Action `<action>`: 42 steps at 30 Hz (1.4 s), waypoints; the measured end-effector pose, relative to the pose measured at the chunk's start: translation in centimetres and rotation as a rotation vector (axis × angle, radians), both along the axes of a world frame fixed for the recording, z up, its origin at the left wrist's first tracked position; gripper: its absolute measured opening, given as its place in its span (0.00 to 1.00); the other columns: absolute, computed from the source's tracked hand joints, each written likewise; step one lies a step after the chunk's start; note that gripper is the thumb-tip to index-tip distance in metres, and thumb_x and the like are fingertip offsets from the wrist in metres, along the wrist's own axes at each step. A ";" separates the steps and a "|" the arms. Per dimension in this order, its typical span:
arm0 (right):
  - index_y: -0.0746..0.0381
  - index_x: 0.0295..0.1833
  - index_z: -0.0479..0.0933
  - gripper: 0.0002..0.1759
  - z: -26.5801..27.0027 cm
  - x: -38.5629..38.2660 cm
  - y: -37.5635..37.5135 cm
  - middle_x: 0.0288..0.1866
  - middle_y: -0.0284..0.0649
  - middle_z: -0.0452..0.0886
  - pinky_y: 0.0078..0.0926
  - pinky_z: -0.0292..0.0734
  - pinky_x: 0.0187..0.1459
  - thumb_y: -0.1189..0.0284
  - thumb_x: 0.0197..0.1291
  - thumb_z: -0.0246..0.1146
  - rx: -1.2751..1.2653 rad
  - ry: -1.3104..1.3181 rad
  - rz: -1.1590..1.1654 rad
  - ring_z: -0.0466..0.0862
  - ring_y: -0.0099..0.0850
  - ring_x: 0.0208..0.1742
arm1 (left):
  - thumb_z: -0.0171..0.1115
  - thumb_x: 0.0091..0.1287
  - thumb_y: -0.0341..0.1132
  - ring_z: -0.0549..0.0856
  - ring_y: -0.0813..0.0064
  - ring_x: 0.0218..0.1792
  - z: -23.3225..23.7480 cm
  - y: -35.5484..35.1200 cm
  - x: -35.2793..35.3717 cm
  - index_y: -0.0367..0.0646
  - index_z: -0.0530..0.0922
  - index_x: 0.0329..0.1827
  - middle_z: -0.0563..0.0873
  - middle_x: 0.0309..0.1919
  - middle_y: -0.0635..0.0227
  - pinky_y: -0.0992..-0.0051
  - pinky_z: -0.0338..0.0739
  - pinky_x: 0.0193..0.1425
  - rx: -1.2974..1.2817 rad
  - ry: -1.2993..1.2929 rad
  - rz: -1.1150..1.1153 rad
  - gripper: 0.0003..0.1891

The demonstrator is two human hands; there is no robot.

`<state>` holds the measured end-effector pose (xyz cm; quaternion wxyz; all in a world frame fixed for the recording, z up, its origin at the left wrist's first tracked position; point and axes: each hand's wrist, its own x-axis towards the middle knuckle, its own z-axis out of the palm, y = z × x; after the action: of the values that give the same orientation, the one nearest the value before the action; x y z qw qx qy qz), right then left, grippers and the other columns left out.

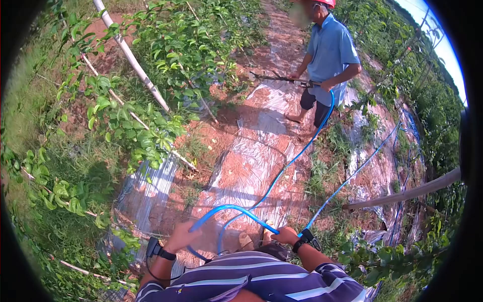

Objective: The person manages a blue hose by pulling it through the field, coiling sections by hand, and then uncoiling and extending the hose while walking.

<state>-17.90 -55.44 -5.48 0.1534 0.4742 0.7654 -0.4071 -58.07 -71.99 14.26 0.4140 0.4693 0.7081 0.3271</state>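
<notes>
A bright blue hose (229, 207) arches up between my two hands, in front of my striped shirt. At the left end of the arch my left hand (182, 236), slightly blurred, is closed around the hose. My right hand (286, 235) grips it on the other side with the fingers wrapped round. More of the hose hangs in a loop below the arch. One length runs forward along the ground to a person (329, 55) in a blue shirt and red headwear, who holds a long dark wand (279, 77) that the hose joins.
Silvery plastic sheeting (246, 163) and reddish soil cover the path. Leafy plants (191, 55) and slanting poles (132, 56) line the left. Another blue hose stretch (359, 168) lies to the right, and a wooden pole (407, 193) juts in from the right edge.
</notes>
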 end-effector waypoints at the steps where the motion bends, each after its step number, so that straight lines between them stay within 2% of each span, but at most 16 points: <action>1: 0.56 0.36 0.86 0.28 -0.6 0.1 -0.3 0.36 0.49 0.87 0.45 0.80 0.44 0.40 0.52 0.62 0.001 0.022 -0.004 0.87 0.48 0.40 | 0.68 0.65 0.33 0.78 0.86 0.23 0.7 -0.1 0.3 0.40 0.81 0.33 0.80 0.21 0.76 0.81 0.70 0.26 -0.031 -0.029 0.025 0.07; 4: 0.55 0.38 0.87 0.29 -1.7 0.6 -0.6 0.37 0.50 0.87 0.45 0.80 0.45 0.39 0.52 0.62 -0.090 0.027 -0.042 0.87 0.48 0.41 | 0.68 0.65 0.34 0.77 0.86 0.23 1.1 0.0 0.3 0.40 0.81 0.33 0.79 0.20 0.76 0.81 0.70 0.26 -0.069 -0.058 0.036 0.08; 9: 0.57 0.37 0.85 0.30 -0.5 1.6 0.4 0.33 0.48 0.87 0.44 0.80 0.43 0.39 0.53 0.62 -0.046 0.001 -0.144 0.87 0.47 0.38 | 0.69 0.64 0.35 0.76 0.86 0.24 3.0 0.9 0.9 0.40 0.81 0.33 0.78 0.21 0.77 0.79 0.69 0.27 -0.048 0.023 -0.015 0.08; 11: 0.58 0.35 0.84 0.30 -0.4 2.0 0.9 0.31 0.46 0.87 0.44 0.79 0.41 0.39 0.54 0.63 -0.008 0.069 -0.282 0.87 0.46 0.35 | 0.70 0.62 0.39 0.80 0.80 0.34 3.7 1.5 0.9 0.38 0.83 0.44 0.83 0.31 0.68 0.73 0.75 0.39 -0.039 -0.003 -0.103 0.14; 14: 0.59 0.35 0.84 0.28 -0.4 2.1 1.1 0.29 0.47 0.86 0.44 0.79 0.40 0.41 0.54 0.64 0.032 0.074 -0.307 0.86 0.46 0.33 | 0.69 0.61 0.40 0.82 0.77 0.36 5.0 2.6 1.6 0.38 0.83 0.46 0.84 0.32 0.65 0.71 0.76 0.41 -0.145 0.074 -0.121 0.16; 15: 0.59 0.35 0.84 0.28 -0.5 2.1 1.2 0.29 0.47 0.85 0.44 0.79 0.40 0.42 0.54 0.64 0.081 0.087 -0.304 0.86 0.46 0.33 | 0.69 0.61 0.40 0.82 0.77 0.36 5.1 2.7 1.9 0.38 0.83 0.46 0.84 0.32 0.65 0.71 0.76 0.41 -0.148 0.074 -0.121 0.16; 17: 0.59 0.35 0.84 0.27 -0.4 2.2 1.0 0.31 0.49 0.85 0.45 0.79 0.42 0.42 0.54 0.64 0.058 0.082 -0.298 0.87 0.46 0.35 | 0.69 0.61 0.38 0.76 0.83 0.27 5.1 3.2 2.4 0.40 0.84 0.37 0.79 0.23 0.73 0.75 0.71 0.31 -0.032 0.143 -0.108 0.10; 19: 0.58 0.34 0.84 0.27 -0.3 2.2 0.4 0.33 0.50 0.85 0.45 0.79 0.42 0.43 0.54 0.64 0.104 0.125 -0.292 0.87 0.47 0.38 | 0.69 0.61 0.38 0.77 0.83 0.27 5.0 3.7 2.0 0.41 0.84 0.38 0.79 0.23 0.73 0.75 0.71 0.31 -0.024 0.138 -0.130 0.10; 20: 0.60 0.38 0.84 0.29 -0.4 2.4 0.2 0.32 0.51 0.85 0.45 0.79 0.43 0.42 0.54 0.67 0.070 0.115 -0.308 0.87 0.48 0.38 | 0.69 0.61 0.39 0.77 0.82 0.27 4.7 3.3 2.1 0.41 0.85 0.39 0.79 0.23 0.73 0.75 0.71 0.31 -0.033 0.127 -0.148 0.11; 23: 0.60 0.41 0.84 0.29 -1.1 2.6 -0.1 0.33 0.53 0.85 0.46 0.79 0.43 0.42 0.54 0.67 0.021 0.066 -0.287 0.86 0.50 0.39 | 0.69 0.61 0.39 0.77 0.82 0.27 5.8 3.2 2.7 0.40 0.84 0.39 0.79 0.24 0.73 0.75 0.71 0.31 -0.022 0.099 -0.091 0.11; 24: 0.60 0.43 0.84 0.30 -1.0 2.8 -0.3 0.33 0.53 0.85 0.46 0.79 0.43 0.42 0.54 0.67 0.033 0.086 -0.271 0.86 0.51 0.39 | 0.70 0.61 0.39 0.76 0.82 0.27 5.3 3.1 2.2 0.40 0.84 0.38 0.79 0.24 0.74 0.74 0.71 0.31 -0.026 0.120 -0.135 0.12; 25: 0.60 0.43 0.84 0.30 -1.1 3.0 -0.4 0.33 0.53 0.85 0.46 0.79 0.43 0.42 0.54 0.67 0.027 0.079 -0.264 0.86 0.51 0.39 | 0.70 0.61 0.39 0.76 0.82 0.27 4.9 2.7 2.0 0.40 0.84 0.38 0.79 0.24 0.74 0.74 0.71 0.31 -0.033 0.113 -0.128 0.12; 27: 0.60 0.43 0.83 0.29 -1.2 2.9 -0.6 0.32 0.53 0.85 0.47 0.79 0.43 0.43 0.54 0.66 0.062 0.063 -0.269 0.86 0.51 0.38 | 0.70 0.59 0.42 0.80 0.73 0.30 4.8 2.5 1.7 0.40 0.82 0.40 0.81 0.28 0.65 0.71 0.75 0.37 -0.112 0.111 -0.161 0.14; 35: 0.57 0.43 0.84 0.26 -0.4 2.4 -0.4 0.31 0.51 0.85 0.47 0.79 0.42 0.45 0.55 0.66 0.012 0.060 -0.273 0.86 0.49 0.37 | 0.69 0.60 0.43 0.79 0.73 0.30 4.3 2.2 1.6 0.41 0.82 0.39 0.81 0.27 0.66 0.71 0.74 0.36 -0.110 0.078 -0.134 0.14; 37: 0.58 0.36 0.85 0.27 -0.8 2.3 -0.5 0.33 0.49 0.86 0.45 0.80 0.44 0.43 0.54 0.64 0.016 0.057 -0.278 0.87 0.47 0.39 | 0.69 0.60 0.42 0.79 0.74 0.30 4.0 1.8 1.6 0.41 0.82 0.38 0.81 0.27 0.66 0.71 0.74 0.36 -0.130 0.085 -0.124 0.14; 42: 0.58 0.36 0.85 0.26 -0.6 2.1 -0.9 0.33 0.50 0.86 0.45 0.80 0.44 0.44 0.53 0.65 0.035 0.074 -0.296 0.87 0.47 0.39 | 0.69 0.61 0.42 0.78 0.76 0.29 3.4 1.5 1.6 0.41 0.81 0.35 0.79 0.26 0.68 0.71 0.73 0.36 -0.076 0.088 -0.123 0.13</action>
<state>-15.78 -56.30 -6.03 0.0550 0.5691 0.6993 -0.4292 -56.45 -70.51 17.71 0.4192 0.5100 0.7073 0.2528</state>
